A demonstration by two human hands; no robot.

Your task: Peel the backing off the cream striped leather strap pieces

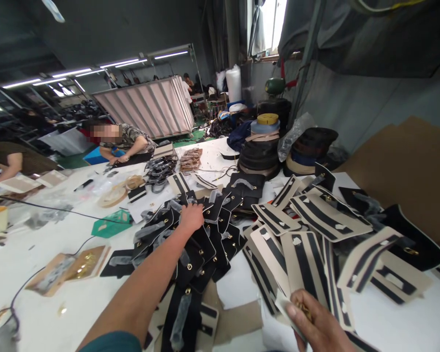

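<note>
My left hand [191, 217] reaches into a pile of black bag panels [201, 249], its fingers curled down on one of them; the fingertips are partly hidden. These panels have pale edging, plastic-wrapped handles and small gold-coloured fittings. Low on the right, my right hand [317, 318] is closed around several small gold-coloured metal fittings [303, 309]. A pale flat piece [284, 307] sticks out by its thumb. Just beyond it lies a loose heap of beige panels with black stripes [304, 259].
Stacked rolls of strap [260, 151] stand at the table's back. On the left lie a green piece [112, 223], brown paper with gold fittings [84, 264] and a dark cable [58, 209]. Another person [128, 142] works across the white table [77, 313]. Cardboard [407, 176] leans at right.
</note>
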